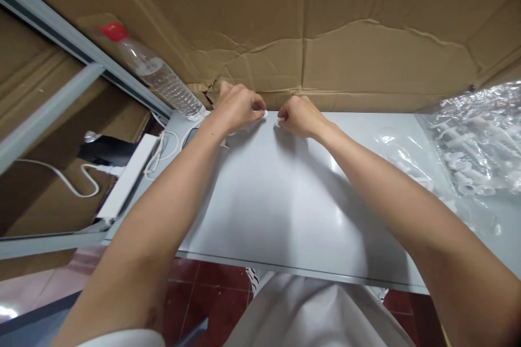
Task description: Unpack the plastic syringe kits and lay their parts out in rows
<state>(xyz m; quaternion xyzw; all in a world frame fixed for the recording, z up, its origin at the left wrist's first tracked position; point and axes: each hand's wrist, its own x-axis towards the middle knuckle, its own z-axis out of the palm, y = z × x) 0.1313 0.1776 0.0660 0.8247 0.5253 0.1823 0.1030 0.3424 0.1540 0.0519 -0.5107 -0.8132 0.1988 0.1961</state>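
Near the back edge of the pale table point(260, 206), my left hand point(240, 104) is closed in a pinch on a small white piece point(266, 114) that barely shows past the fingertips. A short gap to the right, my right hand point(300, 115) is also closed, with another small white piece point(280, 119) at its fingertips. Both pieces are mostly hidden, so their kind cannot be made out. The hands do not touch each other. Under the left hand, part of some object on the table is covered by the wrist.
A clear plastic bottle point(163, 81) with a red cap leans at the back left. Beside it lie a white power strip point(130, 176) and white cables point(160, 154). Clear bags of white plastic parts point(476, 146) lie at right. A cardboard wall point(345, 27) stands behind the table.
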